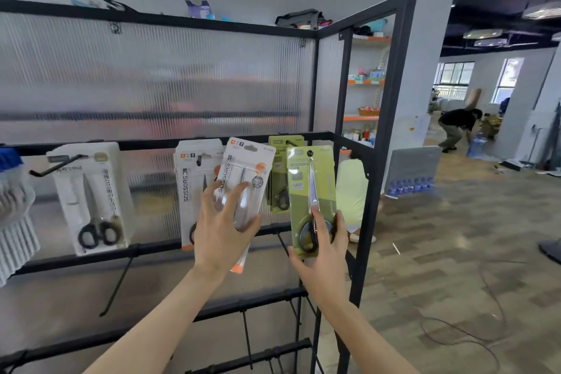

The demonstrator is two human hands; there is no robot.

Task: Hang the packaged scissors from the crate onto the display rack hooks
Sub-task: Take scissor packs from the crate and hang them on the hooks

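Head cam, closest stuff first: left hand [223, 232] grips a white-and-orange scissors pack [243, 188], fingers spread over the front, pack tilted right. Right hand [323, 255] pinches a green scissors pack [312, 191] by its bottom end, thumb on the front, pack upright, its hang hole right at a hook tip on the display rack [391, 130]. Behind those, hanging on the rack's top rail: another white-and-orange pack [194, 179], more green packs [280, 173] and, over at the left end of the rail, a white pack with black-handled scissors [91, 194]. Past the rack, a person bends over on the floor.
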